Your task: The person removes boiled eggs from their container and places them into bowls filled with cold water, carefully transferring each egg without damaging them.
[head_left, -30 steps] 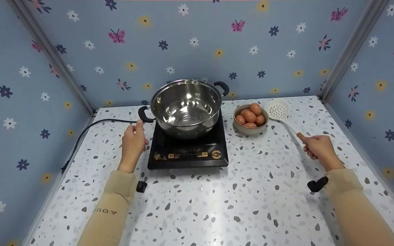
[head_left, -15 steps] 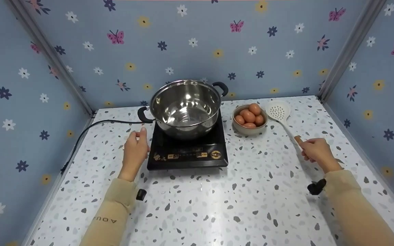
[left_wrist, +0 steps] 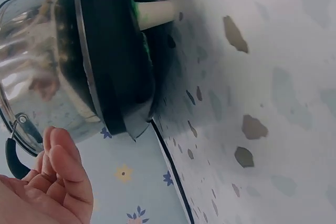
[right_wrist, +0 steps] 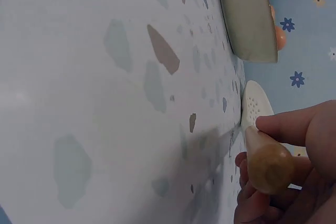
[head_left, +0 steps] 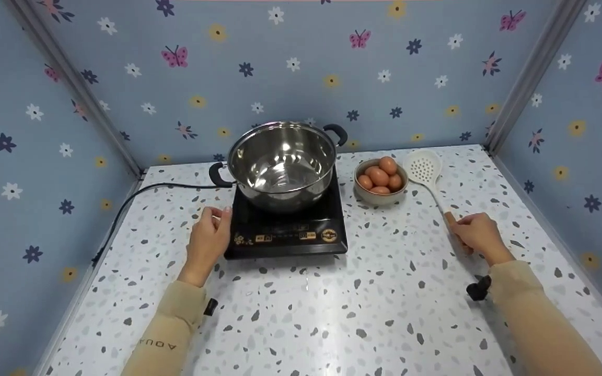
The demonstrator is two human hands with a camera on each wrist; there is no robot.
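In the head view my right hand point(head_left: 477, 236) grips the wooden handle of a white skimmer point(head_left: 423, 166), whose perforated head lies at the back right. Up close in the right wrist view, thumb and fingers wrap the handle's rounded end point(right_wrist: 271, 169). My left hand point(head_left: 209, 237), fingers loosely curled around nothing, is by the left edge of a black induction cooker point(head_left: 285, 245). On that cooker stands a steel pot point(head_left: 285, 196) with black side handles; I see no food inside. A bowl point(head_left: 379, 197) piled with several brown eggs point(head_left: 379, 176) stands between cooker and skimmer.
A black power cord point(head_left: 134, 196) runs from behind the cooker to the table's left edge. Flowered panels point(head_left: 290, 78) enclose the speckled white table point(head_left: 374, 313) at the back and both sides.
My left hand has come down from near the pot's left handle to beside the cooker. The right hand has shifted slightly left and nearer, the skimmer's handle turning with it.
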